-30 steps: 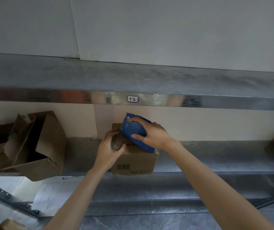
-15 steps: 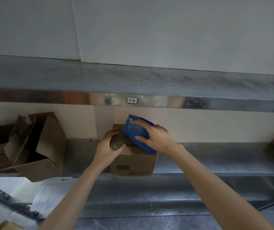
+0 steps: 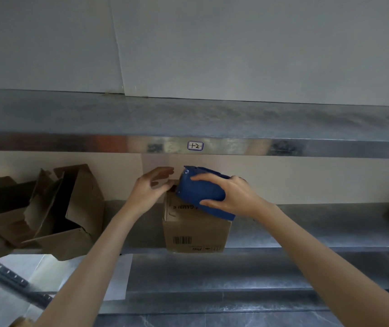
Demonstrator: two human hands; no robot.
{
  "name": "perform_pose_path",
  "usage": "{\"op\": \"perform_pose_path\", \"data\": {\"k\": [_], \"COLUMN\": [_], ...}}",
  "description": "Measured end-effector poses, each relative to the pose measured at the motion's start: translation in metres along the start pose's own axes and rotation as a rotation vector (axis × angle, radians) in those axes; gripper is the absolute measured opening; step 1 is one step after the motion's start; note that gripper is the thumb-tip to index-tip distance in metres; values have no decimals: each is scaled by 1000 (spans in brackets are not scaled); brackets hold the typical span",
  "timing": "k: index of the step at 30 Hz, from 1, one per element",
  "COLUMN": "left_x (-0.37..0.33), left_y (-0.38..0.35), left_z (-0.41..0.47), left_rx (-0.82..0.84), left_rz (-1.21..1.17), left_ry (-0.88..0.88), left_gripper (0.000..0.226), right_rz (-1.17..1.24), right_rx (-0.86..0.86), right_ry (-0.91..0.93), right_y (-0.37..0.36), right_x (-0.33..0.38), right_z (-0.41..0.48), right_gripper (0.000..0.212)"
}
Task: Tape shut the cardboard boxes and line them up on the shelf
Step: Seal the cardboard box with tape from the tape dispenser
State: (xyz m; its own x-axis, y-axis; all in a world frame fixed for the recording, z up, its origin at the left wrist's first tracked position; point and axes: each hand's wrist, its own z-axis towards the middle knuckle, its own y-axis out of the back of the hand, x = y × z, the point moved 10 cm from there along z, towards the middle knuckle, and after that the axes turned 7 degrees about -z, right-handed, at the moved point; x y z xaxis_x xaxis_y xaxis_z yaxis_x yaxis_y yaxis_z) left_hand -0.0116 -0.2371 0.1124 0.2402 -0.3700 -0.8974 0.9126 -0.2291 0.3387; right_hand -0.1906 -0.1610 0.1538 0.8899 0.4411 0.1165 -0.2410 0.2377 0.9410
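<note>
- Two bare forearms reach forward and up to the grey metal shelf (image 3: 306,227).
- The right hand (image 3: 233,197) grips a blue plastic tape dispenser (image 3: 200,190) on top of the brown cardboard box (image 3: 195,230), which stands at the shelf's front edge.
- The left hand (image 3: 147,190), fingers loosely spread, is at the box's top left corner.

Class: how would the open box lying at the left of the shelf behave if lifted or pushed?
The open box probably flexes: its flaps hang loose and one edge looks torn. Likely light, since nothing shows inside. It seems to overhang the shelf edge, so a push might tip it off.
</note>
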Motion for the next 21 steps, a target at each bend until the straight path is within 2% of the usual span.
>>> {"op": "perform_pose_path", "data": {"k": [6,9,14,21], "left_x": [-13,-19,-26,-20], "left_y": [-20,-27,-30,-26], "left_z": [3,-2,-5,-3], "left_rx": [164,208,217,143], "left_rz": [-65,-112,-134,-83], "left_ry": [-7,-6,-6,13], "left_gripper": [43,38,32,16], "right_rz": [-12,-23,-53,-69], "right_rx": [53,46,26,65], "right_ry": [57,61,64,87], "right_y": [3,7,10,6], "right_x": [13,16,20,26], "right_z": [-7,-10,-16,-16], "right_gripper": [56,57,57,57]}}
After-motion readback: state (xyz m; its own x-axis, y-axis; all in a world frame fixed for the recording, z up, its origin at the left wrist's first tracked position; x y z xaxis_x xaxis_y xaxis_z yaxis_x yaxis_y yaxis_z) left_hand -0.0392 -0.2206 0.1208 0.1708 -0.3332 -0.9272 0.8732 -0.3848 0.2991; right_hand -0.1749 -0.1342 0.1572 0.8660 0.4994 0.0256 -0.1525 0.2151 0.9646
